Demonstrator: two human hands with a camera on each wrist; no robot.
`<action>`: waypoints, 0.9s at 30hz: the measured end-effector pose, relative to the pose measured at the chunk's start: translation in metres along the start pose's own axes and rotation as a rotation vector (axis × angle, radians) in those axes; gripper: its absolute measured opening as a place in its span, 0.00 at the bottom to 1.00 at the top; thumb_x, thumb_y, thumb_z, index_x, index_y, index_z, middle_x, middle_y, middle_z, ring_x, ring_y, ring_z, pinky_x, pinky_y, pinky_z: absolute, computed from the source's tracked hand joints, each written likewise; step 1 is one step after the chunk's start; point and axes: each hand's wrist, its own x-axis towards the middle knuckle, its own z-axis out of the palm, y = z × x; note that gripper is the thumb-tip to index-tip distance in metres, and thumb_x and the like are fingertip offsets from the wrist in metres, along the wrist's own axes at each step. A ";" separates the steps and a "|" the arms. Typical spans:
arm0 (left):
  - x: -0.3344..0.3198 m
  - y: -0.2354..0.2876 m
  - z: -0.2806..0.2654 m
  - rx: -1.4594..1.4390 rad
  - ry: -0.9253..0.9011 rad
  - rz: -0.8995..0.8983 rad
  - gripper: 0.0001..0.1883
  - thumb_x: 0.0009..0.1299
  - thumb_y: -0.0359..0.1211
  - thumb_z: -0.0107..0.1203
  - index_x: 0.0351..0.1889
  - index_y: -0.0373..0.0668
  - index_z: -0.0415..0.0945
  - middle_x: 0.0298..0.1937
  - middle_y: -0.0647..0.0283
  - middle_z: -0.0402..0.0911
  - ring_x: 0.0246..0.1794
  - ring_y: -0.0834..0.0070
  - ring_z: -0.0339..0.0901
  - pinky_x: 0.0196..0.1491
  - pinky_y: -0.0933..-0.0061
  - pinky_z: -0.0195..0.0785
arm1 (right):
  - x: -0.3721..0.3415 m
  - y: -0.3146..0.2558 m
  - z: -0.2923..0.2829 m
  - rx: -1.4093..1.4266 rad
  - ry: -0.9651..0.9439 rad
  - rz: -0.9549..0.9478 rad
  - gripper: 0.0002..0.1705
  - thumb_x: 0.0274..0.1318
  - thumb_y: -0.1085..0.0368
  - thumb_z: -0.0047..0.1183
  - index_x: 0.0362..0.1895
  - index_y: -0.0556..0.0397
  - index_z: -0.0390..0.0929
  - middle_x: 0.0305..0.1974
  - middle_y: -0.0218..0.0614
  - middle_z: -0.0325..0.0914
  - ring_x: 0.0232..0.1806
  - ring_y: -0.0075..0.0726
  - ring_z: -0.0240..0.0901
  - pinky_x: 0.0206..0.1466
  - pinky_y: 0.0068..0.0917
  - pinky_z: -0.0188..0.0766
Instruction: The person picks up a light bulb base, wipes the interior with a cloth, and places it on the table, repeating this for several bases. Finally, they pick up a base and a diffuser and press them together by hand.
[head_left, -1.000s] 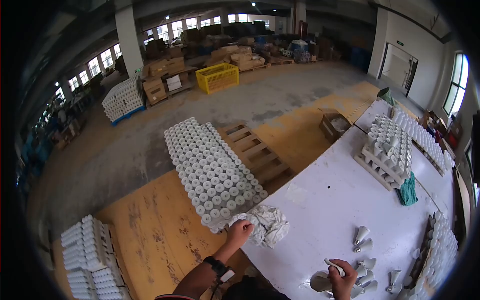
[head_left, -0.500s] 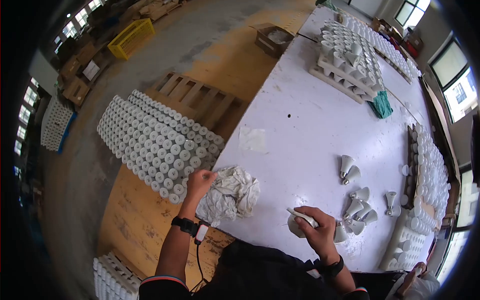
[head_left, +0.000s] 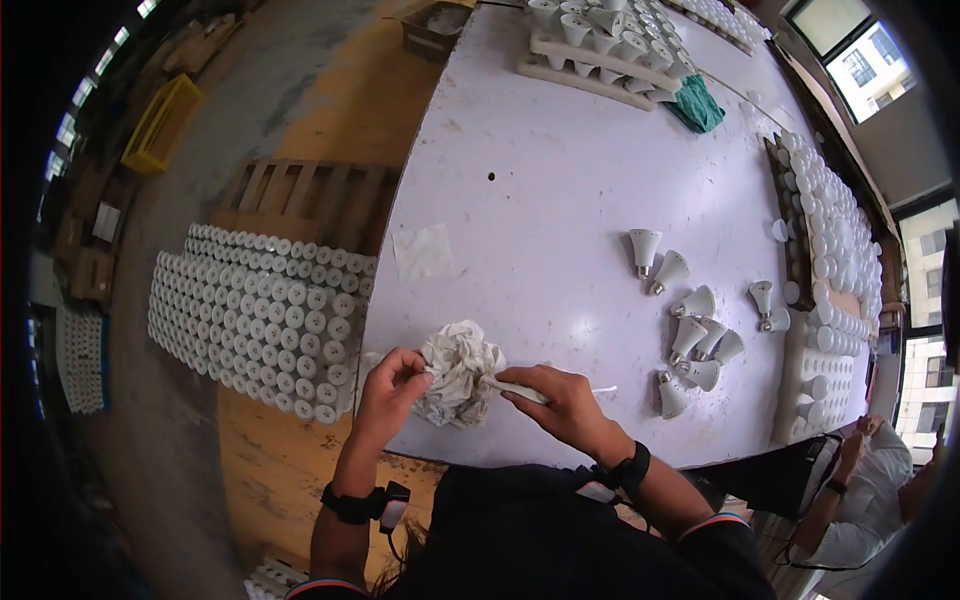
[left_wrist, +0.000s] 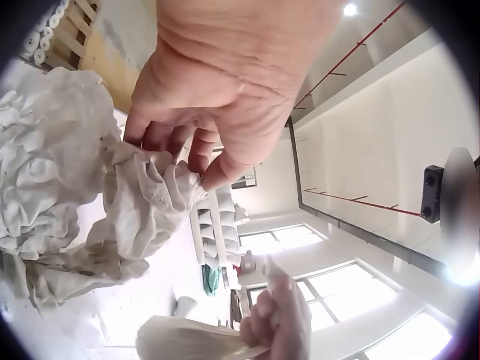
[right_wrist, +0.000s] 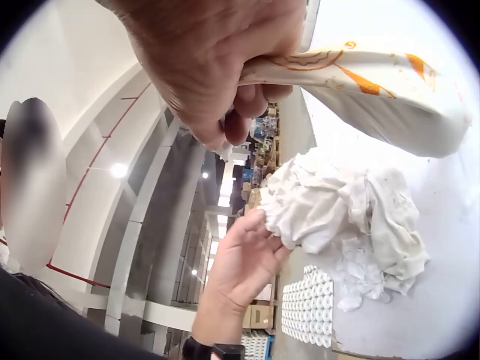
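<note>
My left hand [head_left: 397,385] is at the left side of a crumpled pile of white cloth [head_left: 460,372] near the table's front edge. In the left wrist view its fingertips and thumb pinch a gathered fold of that pile. My right hand [head_left: 565,400], just right of the pile, grips a white cloth with orange print [right_wrist: 390,82]. In the right wrist view this printed cloth hangs out of the fist, its far end smooth and rounded; I cannot tell whether something is inside it. Several white light bulbs [head_left: 688,338] lie loose on the table to the right.
Trays of bulbs [head_left: 600,62] stand at the table's far end beside a green cloth [head_left: 697,103]. More bulbs [head_left: 835,240] line the right edge. Left of the table stands a large block of white round-ended pieces [head_left: 265,320]. Another person [head_left: 870,500] is at the lower right.
The head view has swung rightward and down. My right hand has come left with the printed cloth, up to the cloth pile. My left hand stays at the pile's left side.
</note>
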 end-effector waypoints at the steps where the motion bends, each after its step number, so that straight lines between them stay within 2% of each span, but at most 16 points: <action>1: -0.001 0.004 0.003 -0.040 -0.044 -0.043 0.05 0.60 0.26 0.51 0.30 0.39 0.66 0.30 0.72 0.67 0.31 0.87 0.63 0.37 0.85 0.59 | 0.001 0.004 0.003 0.008 -0.023 -0.005 0.14 0.46 0.68 0.56 0.41 0.50 0.76 0.35 0.37 0.77 0.32 0.37 0.75 0.35 0.26 0.73; 5: 0.001 0.010 0.005 -0.099 -0.107 -0.114 0.04 0.61 0.27 0.50 0.31 0.39 0.66 0.30 0.73 0.68 0.31 0.88 0.63 0.37 0.85 0.58 | 0.007 0.019 0.014 0.008 -0.060 0.085 0.14 0.46 0.68 0.56 0.41 0.50 0.76 0.35 0.37 0.77 0.33 0.38 0.75 0.36 0.27 0.73; 7: 0.002 0.010 0.006 -0.141 -0.133 -0.124 0.04 0.61 0.27 0.50 0.31 0.39 0.66 0.30 0.73 0.68 0.32 0.88 0.63 0.37 0.85 0.57 | 0.009 0.024 0.021 0.050 -0.020 0.012 0.13 0.46 0.67 0.56 0.40 0.52 0.75 0.33 0.39 0.76 0.32 0.44 0.74 0.35 0.31 0.72; 12: 0.005 0.010 0.011 -0.246 -0.236 -0.157 0.03 0.61 0.27 0.49 0.32 0.40 0.67 0.30 0.72 0.69 0.31 0.88 0.63 0.36 0.86 0.56 | 0.014 0.030 0.031 0.061 -0.075 0.010 0.15 0.45 0.67 0.56 0.41 0.51 0.75 0.32 0.40 0.76 0.31 0.44 0.74 0.33 0.31 0.72; 15: 0.007 0.005 0.016 -0.237 -0.238 -0.135 0.04 0.63 0.27 0.50 0.34 0.39 0.67 0.33 0.70 0.71 0.34 0.88 0.65 0.38 0.84 0.60 | 0.014 0.030 0.032 0.053 -0.080 -0.021 0.16 0.44 0.67 0.57 0.42 0.51 0.74 0.32 0.39 0.76 0.30 0.44 0.74 0.32 0.31 0.72; 24: 0.009 0.006 0.025 -0.061 -0.142 -0.079 0.06 0.60 0.22 0.51 0.33 0.37 0.66 0.27 0.70 0.74 0.27 0.88 0.68 0.31 0.86 0.62 | 0.007 0.025 0.027 -0.059 -0.137 -0.070 0.18 0.44 0.68 0.56 0.44 0.48 0.74 0.30 0.37 0.75 0.26 0.44 0.74 0.28 0.32 0.73; 26: 0.008 0.014 0.030 0.122 -0.102 -0.040 0.07 0.59 0.20 0.50 0.33 0.37 0.66 0.27 0.69 0.73 0.26 0.88 0.67 0.30 0.86 0.62 | 0.004 0.025 0.026 -0.068 -0.140 -0.070 0.19 0.44 0.68 0.56 0.45 0.48 0.74 0.30 0.38 0.75 0.25 0.44 0.74 0.27 0.32 0.73; 27: 0.008 0.016 0.031 0.123 -0.103 -0.038 0.07 0.59 0.20 0.50 0.33 0.37 0.66 0.27 0.69 0.73 0.26 0.88 0.67 0.30 0.86 0.62 | 0.003 0.024 0.026 -0.066 -0.119 -0.071 0.19 0.44 0.68 0.56 0.45 0.48 0.73 0.29 0.37 0.75 0.25 0.44 0.74 0.27 0.32 0.72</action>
